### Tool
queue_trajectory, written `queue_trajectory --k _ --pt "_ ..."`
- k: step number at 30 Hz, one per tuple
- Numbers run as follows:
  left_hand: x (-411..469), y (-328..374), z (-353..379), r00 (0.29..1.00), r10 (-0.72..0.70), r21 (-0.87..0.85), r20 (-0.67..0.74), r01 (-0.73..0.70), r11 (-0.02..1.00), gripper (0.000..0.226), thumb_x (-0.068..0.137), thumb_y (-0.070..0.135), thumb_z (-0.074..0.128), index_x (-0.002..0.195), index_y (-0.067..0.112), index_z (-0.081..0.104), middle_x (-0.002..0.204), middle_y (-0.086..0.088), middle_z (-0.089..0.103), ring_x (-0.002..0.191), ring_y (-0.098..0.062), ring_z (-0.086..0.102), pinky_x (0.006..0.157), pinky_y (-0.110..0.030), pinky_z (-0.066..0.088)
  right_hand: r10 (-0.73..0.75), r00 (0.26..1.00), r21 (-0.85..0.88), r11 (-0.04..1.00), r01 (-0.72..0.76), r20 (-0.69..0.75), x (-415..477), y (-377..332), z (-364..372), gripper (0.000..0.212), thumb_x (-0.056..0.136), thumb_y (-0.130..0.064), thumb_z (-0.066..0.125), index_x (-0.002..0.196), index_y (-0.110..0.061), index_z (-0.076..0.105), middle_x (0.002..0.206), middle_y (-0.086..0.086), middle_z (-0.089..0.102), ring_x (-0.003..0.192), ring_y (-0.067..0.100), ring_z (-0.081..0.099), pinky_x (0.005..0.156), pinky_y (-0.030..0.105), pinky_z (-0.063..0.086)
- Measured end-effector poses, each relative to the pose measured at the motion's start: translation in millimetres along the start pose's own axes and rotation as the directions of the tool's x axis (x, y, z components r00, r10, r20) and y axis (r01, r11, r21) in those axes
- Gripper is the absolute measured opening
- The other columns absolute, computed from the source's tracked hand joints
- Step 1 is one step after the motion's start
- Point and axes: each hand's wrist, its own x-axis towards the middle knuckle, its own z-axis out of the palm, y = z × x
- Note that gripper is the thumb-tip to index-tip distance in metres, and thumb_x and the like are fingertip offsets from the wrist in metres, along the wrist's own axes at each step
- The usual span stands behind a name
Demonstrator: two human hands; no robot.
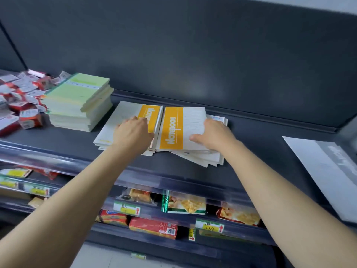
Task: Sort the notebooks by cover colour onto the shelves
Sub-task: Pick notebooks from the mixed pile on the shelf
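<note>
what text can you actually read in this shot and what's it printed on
"Notebook": sideways on the right orange notebook's band.
"Noteb", rest hidden by the left hand: left orange notebook's band.
Too blurred to read: green notebook stack's title, shelf price tags, snack packs, red-and-white boxes, grey sheet.

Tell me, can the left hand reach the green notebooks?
Probably yes. The left hand rests on the yellow notebooks, and the green stack stands right beside them on the same shelf, nothing between.
</note>
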Motion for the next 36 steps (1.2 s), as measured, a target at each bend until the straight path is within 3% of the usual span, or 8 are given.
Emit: queue_trajectory --k 5,10,14,19,24,27,31,36 --pt "12 -15 6 0.984 -0.061 0.060 0.170 0.051 0.997 0.070 0.083 0.066 0.051 0.122 0.008 0.046 0.120 -0.015 0.049 0.113 -0.033 0.047 0.092 -0.042 0.041 0.056 0.998 0.044 0.997 -0.057 0.022 15 -6 12 0.058 0.078 -0.048 0.071 0.120 -0.010 0.054 0.118 0.006 0.056 0.105 0.026 0.054 0.078 0.034 0.047" --pt "18 -21 2 0.976 0.005 0.045 0.216 -0.015 0.999 0.070 0.080 0.067 0.055 0.119 0.009 0.047 0.116 -0.013 0.052 0.108 -0.031 0.048 0.083 -0.037 0.041 0.127 0.992 -0.005 0.992 -0.127 -0.014 13 -17 8 0.055 0.085 -0.030 0.069 0.125 0.001 0.046 0.129 0.011 0.047 0.120 0.028 0.044 0.081 0.032 0.041" --pt "20 -25 3 0.976 0.047 0.052 0.213 -0.060 0.997 0.061 0.088 0.058 0.050 0.121 0.007 0.046 0.119 -0.016 0.052 0.110 -0.033 0.048 0.079 -0.036 0.038 0.230 0.968 0.066 0.972 -0.224 -0.105 5 -24 4 0.040 0.089 -0.005 0.057 0.125 0.000 0.040 0.119 0.012 0.054 0.099 0.031 0.052 0.067 0.030 0.037" --pt "23 -28 5 0.979 0.077 0.063 0.189 -0.090 0.994 0.056 0.089 0.055 0.049 0.120 0.008 0.048 0.117 -0.016 0.054 0.107 -0.033 0.050 0.078 -0.037 0.040 0.285 0.939 0.097 0.958 -0.270 -0.191 -7 -27 -5 0.031 0.090 -0.001 0.049 0.119 -0.001 0.037 0.086 0.006 0.045 0.079 0.026 0.044 0.061 0.033 0.033" --pt "19 -28 6 0.975 0.121 0.086 0.186 -0.139 0.987 0.050 0.088 0.051 0.048 0.115 0.009 0.050 0.111 -0.013 0.057 0.101 -0.031 0.052 0.072 -0.034 0.040 0.292 0.922 0.103 0.956 -0.275 -0.252 -14 -31 -3 0.030 0.091 -0.003 0.050 0.119 -0.003 0.039 0.105 0.013 0.055 0.082 0.027 0.044 0.060 0.033 0.033" --pt "16 -34 1 0.970 0.171 0.082 0.172 -0.187 0.979 0.050 0.091 0.052 0.047 0.114 0.008 0.050 0.115 -0.015 0.057 0.101 -0.030 0.050 0.076 -0.034 0.038 0.355 0.903 0.166 0.932 -0.322 -0.242 -15 -28 5 0.033 0.091 -0.001 0.050 0.121 -0.003 0.035 0.102 0.012 0.053 0.081 0.026 0.045 0.061 0.034 0.034" --pt "18 -56 -5 0.990 -0.105 0.142 0.097 0.091 0.986 0.072 0.088 0.063 0.046 0.133 0.007 0.040 0.133 -0.020 0.041 0.123 -0.036 0.038 0.097 -0.044 0.036 0.397 0.875 0.189 0.915 -0.355 -0.277 -15 -24 10 0.032 0.091 -0.003 0.054 0.119 -0.002 0.037 0.111 0.014 0.058 0.081 0.026 0.046 0.061 0.034 0.035" --pt "23 -69 -2 0.973 -0.198 0.025 0.115 0.196 0.980 0.077 0.082 0.062 0.057 0.129 0.003 0.042 0.121 -0.017 0.051 0.111 -0.034 0.051 0.088 -0.043 0.046 0.405 0.857 0.149 0.914 -0.376 -0.319 -15 -19 9 0.031 0.090 0.001 0.052 0.118 0.000 0.039 0.113 0.018 0.059 0.098 0.034 0.057 0.064 0.034 0.038"
